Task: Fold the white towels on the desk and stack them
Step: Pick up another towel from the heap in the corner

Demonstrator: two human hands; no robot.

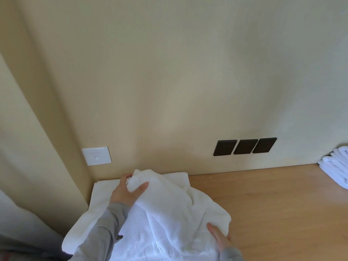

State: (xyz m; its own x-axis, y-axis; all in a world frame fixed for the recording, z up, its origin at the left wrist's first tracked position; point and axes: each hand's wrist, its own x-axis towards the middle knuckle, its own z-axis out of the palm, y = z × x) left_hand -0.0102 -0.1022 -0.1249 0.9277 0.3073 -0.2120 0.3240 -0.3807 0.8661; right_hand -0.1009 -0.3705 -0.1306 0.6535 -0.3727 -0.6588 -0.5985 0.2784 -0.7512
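our left fingers (pixel 140 187) are clenched around a bunched corner of the white towel (pixel 169 210), thumb on the near side and the rest wrapped over the far side, so the left hand (pixel 127 191) holds that corner lifted off the table (pixel 273 200). our right fingers (pixel 213 229) press against the towel's near right edge, with cloth draped over them; the right hand (pixel 220 240) seems to pinch that edge, though the tips are hidden under the fabric.

from the left hand the towel runs down and to the right toward the right hand, so its long axis lies on a diagonal between the two grips: the far end points at the wall corner, the near end at us. the cloth sags in loose folds between them and its bulk rests on the table, just right of the left hand.

under the left hand, a flat white towel layer (pixel 105 193) lies against the wall, below the white wall plate (pixel 96 155). we judge the left hand is nearer that spot. well right of the left hand, past the black sockets (pixel 244 147), a stack of folded towels (pixel 337 164) sits at the table's far edge.
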